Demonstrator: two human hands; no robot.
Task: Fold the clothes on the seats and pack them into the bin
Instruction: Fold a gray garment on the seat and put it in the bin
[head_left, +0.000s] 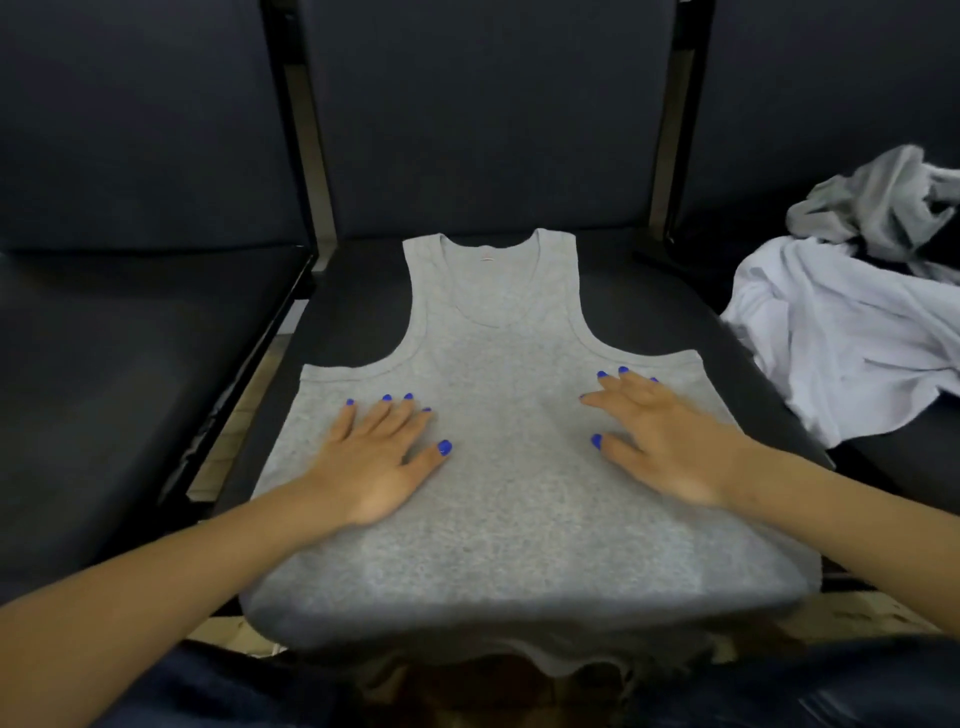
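A grey tank top (511, 519) lies spread flat, front up, on the middle dark seat (353, 306), its straps toward the backrest and its hem hanging over the seat's front edge. My left hand (382, 457) lies flat on the left part of its chest, fingers straight and spread. My right hand (660, 441) lies flat on the right part, fingers straight too. Neither hand holds any cloth. No bin is in view.
A crumpled white garment (841, 338) and a crumpled grey garment (878, 202) lie on the right seat. The left seat (130, 353) is bare dark upholstery. Black metal frames and gaps separate the seats. Dark backrests rise behind.
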